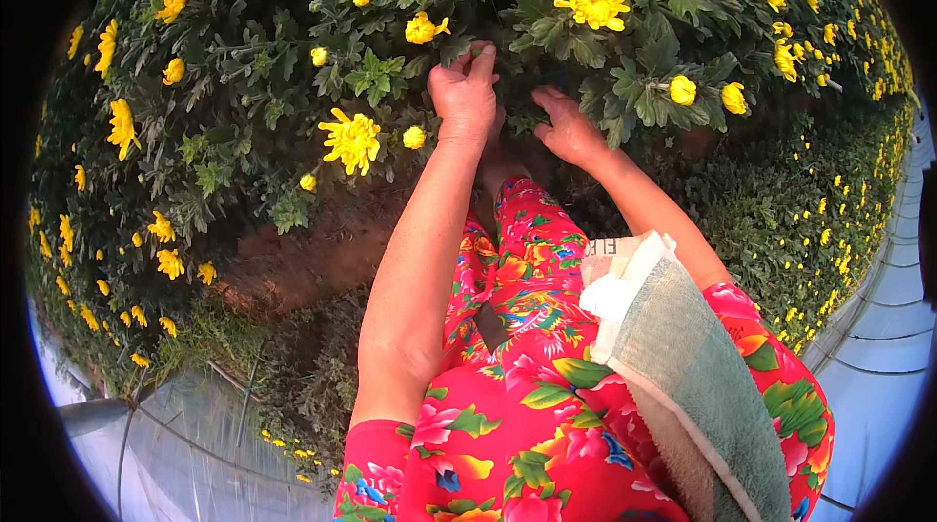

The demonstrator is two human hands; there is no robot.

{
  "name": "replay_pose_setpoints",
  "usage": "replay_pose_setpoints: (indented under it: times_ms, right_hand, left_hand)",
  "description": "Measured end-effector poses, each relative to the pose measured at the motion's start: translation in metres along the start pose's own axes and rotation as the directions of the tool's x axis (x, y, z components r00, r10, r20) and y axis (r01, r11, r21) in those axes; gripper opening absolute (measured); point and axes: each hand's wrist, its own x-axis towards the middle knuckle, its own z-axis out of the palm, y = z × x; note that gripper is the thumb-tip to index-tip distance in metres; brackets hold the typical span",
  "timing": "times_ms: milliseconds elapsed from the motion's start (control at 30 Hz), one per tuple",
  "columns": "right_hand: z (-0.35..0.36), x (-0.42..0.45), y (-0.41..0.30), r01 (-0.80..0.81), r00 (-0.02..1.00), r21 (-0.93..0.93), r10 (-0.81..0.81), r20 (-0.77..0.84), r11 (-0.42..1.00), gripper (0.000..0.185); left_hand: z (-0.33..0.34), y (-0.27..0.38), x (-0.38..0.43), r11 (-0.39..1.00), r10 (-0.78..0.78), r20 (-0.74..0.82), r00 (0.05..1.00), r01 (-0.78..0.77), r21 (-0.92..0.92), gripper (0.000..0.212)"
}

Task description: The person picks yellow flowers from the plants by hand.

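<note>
My left hand (465, 94) reaches in among the chrysanthemum plants, its fingertips pinched together on a small green shoot (476, 51). Just above its knuckles hangs a half-open yellow chrysanthemum bloom (422, 28). To the right and slightly lower is my right hand (571, 128), fingers apart and nothing seen in them. Its fingertips are near shaded chrysanthemum leaves (523, 116), and I cannot tell whether they touch. A wide-open yellow flower (594, 1) stands above the right hand, and another open flower (353, 141) is left of the left wrist.
Leafy plants with yellow blooms (170, 263) crowd the left, and more flowering rows (805, 229) stretch along the right. Bare brown soil (307, 251) shows between rows. Plastic greenhouse sheeting (219, 441) borders the lower left. A green and beige towel (688, 346) hangs over my floral clothing.
</note>
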Motion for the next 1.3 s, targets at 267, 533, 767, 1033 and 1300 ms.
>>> replay_pose_setpoints:
  times_ms: [267, 533, 767, 1033, 1300]
  right_hand:
    - [-0.014, 0.063, -0.035, -0.419, 0.864, 0.039, 0.384, 0.326, 0.907, 0.050]
    - [0.027, 0.038, -0.014, -0.054, 0.965, 0.042, 0.041, 0.257, 0.998, 0.046]
    - [-0.042, 0.053, -0.004, -0.199, 0.979, -0.011, 0.200, 0.038, 0.980, 0.024]
    - [-0.076, 0.068, -0.009, -0.239, 0.890, 0.789, 0.453, -0.056, 0.566, 0.048]
    - [-0.075, 0.109, -0.010, -0.543, 0.687, 0.793, 0.689, 0.232, 0.275, 0.065]
  left_hand:
    - [0.003, 0.002, -0.002, 0.999, -0.033, 0.064, 0.997, 0.035, -0.034, 0.019]
    - [0.032, 0.000, -0.009, 0.993, -0.074, 0.176, 0.982, 0.056, 0.106, 0.023]
    - [0.013, -0.001, -0.001, 0.997, 0.060, 0.233, 0.971, -0.071, 0.041, 0.027]
    - [0.019, 0.006, 0.004, 0.953, 0.249, 0.167, 0.954, -0.272, 0.131, 0.025]
    - [0.014, -0.009, -0.008, 0.993, -0.013, 0.332, 0.943, -0.027, 0.118, 0.029]
